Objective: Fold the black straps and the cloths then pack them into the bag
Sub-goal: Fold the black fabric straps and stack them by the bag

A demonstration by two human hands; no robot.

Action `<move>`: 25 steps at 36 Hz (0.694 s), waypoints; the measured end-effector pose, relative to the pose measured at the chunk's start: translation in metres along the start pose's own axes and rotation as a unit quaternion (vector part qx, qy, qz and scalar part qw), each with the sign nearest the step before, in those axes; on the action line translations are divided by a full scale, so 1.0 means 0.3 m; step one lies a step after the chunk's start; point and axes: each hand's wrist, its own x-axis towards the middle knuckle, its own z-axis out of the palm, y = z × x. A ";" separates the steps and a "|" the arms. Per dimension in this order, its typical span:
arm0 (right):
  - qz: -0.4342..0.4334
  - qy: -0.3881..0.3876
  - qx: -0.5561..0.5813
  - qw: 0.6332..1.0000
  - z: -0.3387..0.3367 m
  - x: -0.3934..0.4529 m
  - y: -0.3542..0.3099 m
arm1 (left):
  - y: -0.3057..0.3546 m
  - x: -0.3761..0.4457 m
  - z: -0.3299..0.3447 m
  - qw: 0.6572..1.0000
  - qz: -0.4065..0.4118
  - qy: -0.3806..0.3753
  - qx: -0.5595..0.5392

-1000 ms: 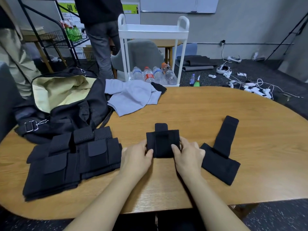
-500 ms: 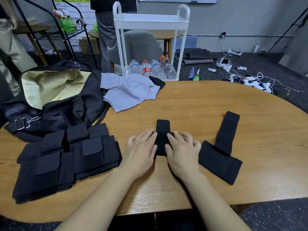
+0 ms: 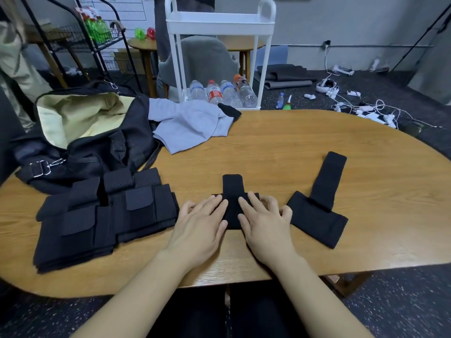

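**Flattened strap may spring open before it reaches the bag**

We have both hands spread flat, fingers straight, pressing the folded black strap (image 3: 232, 203) against the worktop (image 3: 280, 152): left hand (image 3: 199, 222) on its left half, right hand (image 3: 264, 222) on its right, with the strap's tab poking out on the far side. We judge the main risk to be the fold relaxing once the pressure comes off (the fabric looks thick and springy), so the strap could unroll while it is carried. A second strap (image 3: 319, 203) lies unfolded just right of the right hand, and a careless sweep could drag it. The stack of folded straps (image 3: 105, 215) on the left sits close to the near edge, so a nudge might tip it off. The bag (image 3: 83, 132) stands open at the far left, its pale lining showing; its mouth sags, which could snag a loose fold. The grey cloth (image 3: 190, 125) lies crumpled beside it, not yet folded.

The worktop is an oval of wood grain. Beyond it stand a white trolley (image 3: 219, 20) with water bottles (image 3: 222, 92), a wire rack (image 3: 80, 37), and cables (image 3: 366, 111) strewn over dark floor.
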 end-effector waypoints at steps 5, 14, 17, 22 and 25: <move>-0.003 -0.035 -0.005 0.999 -0.021 -0.038 -0.011 | 0.002 -0.035 -0.001 1.000 0.005 -0.003 0.003; -0.009 -0.059 0.051 0.997 -0.121 0.088 -0.042 | 0.009 -0.022 -0.042 1.000 -0.004 -0.026 0.003; -0.009 -0.095 0.056 0.994 -0.107 0.150 -0.046 | -0.001 -0.011 -0.051 1.000 0.002 -0.030 0.003; -0.011 -0.150 0.134 0.980 -0.090 0.222 -0.023 | -0.024 -0.009 -0.054 0.999 0.004 -0.032 0.000; 0.004 -0.171 0.180 0.969 -0.085 0.252 -0.007 | -0.030 -0.009 -0.054 0.999 0.007 -0.034 0.002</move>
